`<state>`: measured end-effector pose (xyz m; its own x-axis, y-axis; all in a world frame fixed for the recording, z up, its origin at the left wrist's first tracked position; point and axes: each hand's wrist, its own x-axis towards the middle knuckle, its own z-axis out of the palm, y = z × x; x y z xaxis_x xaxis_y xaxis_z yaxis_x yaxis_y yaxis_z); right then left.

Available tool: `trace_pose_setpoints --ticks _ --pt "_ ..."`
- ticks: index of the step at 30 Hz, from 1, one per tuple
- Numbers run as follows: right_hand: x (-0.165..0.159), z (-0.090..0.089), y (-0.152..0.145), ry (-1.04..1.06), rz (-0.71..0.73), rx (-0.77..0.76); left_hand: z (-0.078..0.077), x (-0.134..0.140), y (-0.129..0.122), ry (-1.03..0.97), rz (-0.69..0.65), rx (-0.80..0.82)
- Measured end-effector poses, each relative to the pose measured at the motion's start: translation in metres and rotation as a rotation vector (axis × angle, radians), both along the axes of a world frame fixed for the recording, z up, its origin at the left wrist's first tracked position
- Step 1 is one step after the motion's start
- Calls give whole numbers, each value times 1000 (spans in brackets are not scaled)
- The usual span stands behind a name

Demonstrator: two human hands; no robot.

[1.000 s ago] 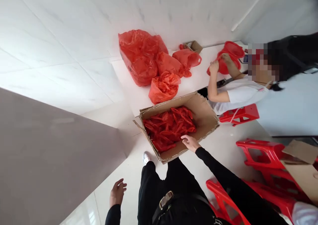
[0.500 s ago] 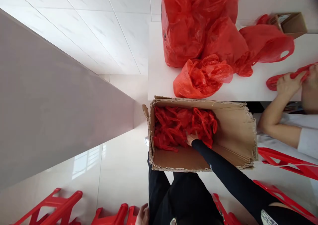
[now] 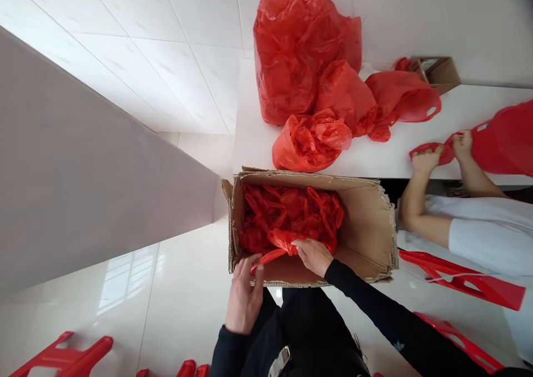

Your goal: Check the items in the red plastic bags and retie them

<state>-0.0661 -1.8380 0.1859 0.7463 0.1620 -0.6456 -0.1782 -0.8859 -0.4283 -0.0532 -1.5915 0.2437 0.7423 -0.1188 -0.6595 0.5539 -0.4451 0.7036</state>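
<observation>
My right hand [image 3: 315, 256] pinches the knotted top of a red plastic bag [image 3: 280, 238] inside the tall cardboard box [image 3: 366, 199]. A stretched strip of this bag runs left to my left hand [image 3: 245, 295], at the box's near left rim. The strip's end lies between my left thumb and fingers. More tied red plastic bags [image 3: 287, 202] fill the left part of the box; their contents are hidden.
Behind the box, a white table [image 3: 387, 149] bears a big red bag [image 3: 287, 60] and several smaller ones. Right, another person's hands [image 3: 427, 157] handle a red bag. Red stools [image 3: 462, 280] stand on the floor; a grey panel [image 3: 125, 160] rises left.
My right hand has lifted a bag's knotted top toward me from the pile. My left hand has come up from below to the box rim. The view has shifted right.
</observation>
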Motion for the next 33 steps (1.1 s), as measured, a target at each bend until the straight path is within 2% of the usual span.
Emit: trace_pose_setpoints --ticks 3,5,7,10,13,15,17,18,20,23,26,29,31,33 --pt "3 34 2 -135 -31 78 -16 21 -39 53 16 -50" --pt "7 46 7 -216 -61 120 -30 22 -56 185 33 -112" --pt "8 53 15 -281 -98 156 -41 18 -67 338 71 -193" --pt "3 61 32 -321 -138 207 -46 8 -78 530 179 -314" --pt "-9 71 42 -294 -137 272 -47 -1 -85 600 325 -435" --pt "-16 74 34 -246 -153 304 -49 -4 -86 595 426 -501" --pt "-18 65 11 -182 -226 273 -53 -6 -84 590 513 -546" --pt "-17 55 -3 -148 -283 227 -55 -7 -82 589 549 -562" --pt "-12 27 -33 -78 -401 86 -57 -9 -78 590 601 -593" --pt "-7 -21 -66 76 -498 -82 -55 -11 -76 599 637 -635" --pt "-12 -52 -81 227 -531 -115 -51 -11 -75 600 668 -656" --pt "-23 -57 -86 302 -551 -59 -49 -10 -71 564 705 -647" --pt "-30 -49 -89 313 -574 -5 -51 -9 -68 533 710 -628" --pt "-35 -31 -89 290 -596 59 -55 -9 -67 508 683 -594"
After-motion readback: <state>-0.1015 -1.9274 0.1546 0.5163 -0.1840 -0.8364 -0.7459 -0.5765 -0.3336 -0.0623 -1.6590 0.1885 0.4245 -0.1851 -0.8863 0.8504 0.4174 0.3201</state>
